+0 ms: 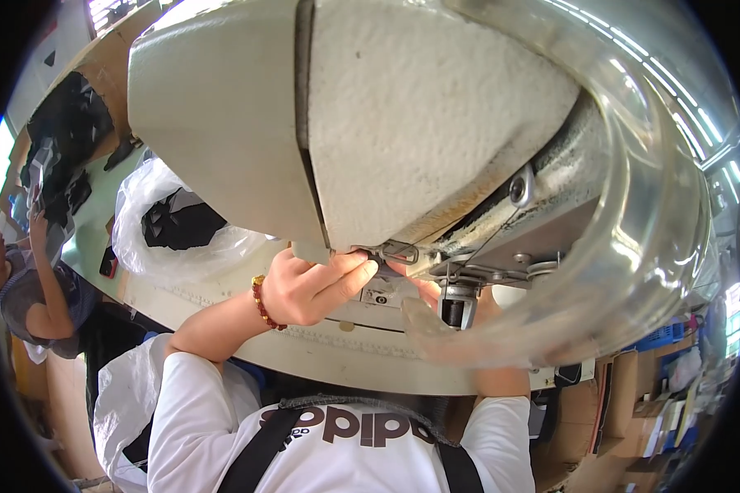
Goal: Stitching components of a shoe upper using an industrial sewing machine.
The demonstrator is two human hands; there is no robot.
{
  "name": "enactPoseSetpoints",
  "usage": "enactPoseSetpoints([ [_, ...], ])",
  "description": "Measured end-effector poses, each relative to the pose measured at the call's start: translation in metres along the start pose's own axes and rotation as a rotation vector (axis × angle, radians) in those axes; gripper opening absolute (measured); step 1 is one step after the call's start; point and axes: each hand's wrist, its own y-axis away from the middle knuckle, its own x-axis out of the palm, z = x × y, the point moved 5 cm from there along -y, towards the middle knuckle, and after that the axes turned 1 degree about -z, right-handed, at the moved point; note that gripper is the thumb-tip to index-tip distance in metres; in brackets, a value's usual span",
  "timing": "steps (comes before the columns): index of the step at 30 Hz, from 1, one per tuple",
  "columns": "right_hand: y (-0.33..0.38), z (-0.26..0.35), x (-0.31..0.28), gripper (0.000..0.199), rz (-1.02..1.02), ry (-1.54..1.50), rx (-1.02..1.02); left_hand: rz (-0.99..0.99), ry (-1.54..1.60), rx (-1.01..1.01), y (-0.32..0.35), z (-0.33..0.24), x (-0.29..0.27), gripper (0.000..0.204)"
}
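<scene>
A cream-coloured sewing machine [436, 107] fills the upper middle of the view. My left hand [304, 287], with a beaded bracelet [260, 300] at its wrist, reaches under the machine head. Its thumb and fingers are pressed together beside a small metal part [399, 251]; whatever they pinch is too small and dark to name. My right hand [487, 308] is behind the metal parts on the machine's underside and a clear curved plastic piece [633, 271]. A few of its fingertips show close to my left fingers; the rest is hidden.
Dark cloth pieces [181, 220] lie in a clear plastic bag [136, 238] on the pale table [329, 335], left of my arm. A ruler strip runs along its near part. Another person [45, 287] handles dark material at far left. Cardboard boxes [625, 394] stand at right.
</scene>
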Motion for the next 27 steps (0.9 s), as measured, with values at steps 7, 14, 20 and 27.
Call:
enactPoseSetpoints([
  [7, 0.006, -0.005, 0.001, 0.023, -0.036, -0.022, -0.02, 0.043, -0.03, -0.04, -0.004, -0.003, -0.002, 0.03],
  [14, 0.012, -0.017, 0.002, 0.019, -0.048, -0.153, -0.028, 0.107, -0.149, 0.031, 0.003, -0.005, 0.001, 0.026],
  [20, 0.004, -0.019, -0.005, 0.018, -0.051, -0.067, -0.141, 0.072, 0.084, -0.037, 0.012, 0.009, 0.017, 0.022],
  [27, 0.0, 0.015, 0.008, 0.017, -0.248, 0.955, -0.654, 0.021, 0.046, 0.069, 0.02, 0.015, 0.011, 0.022],
])
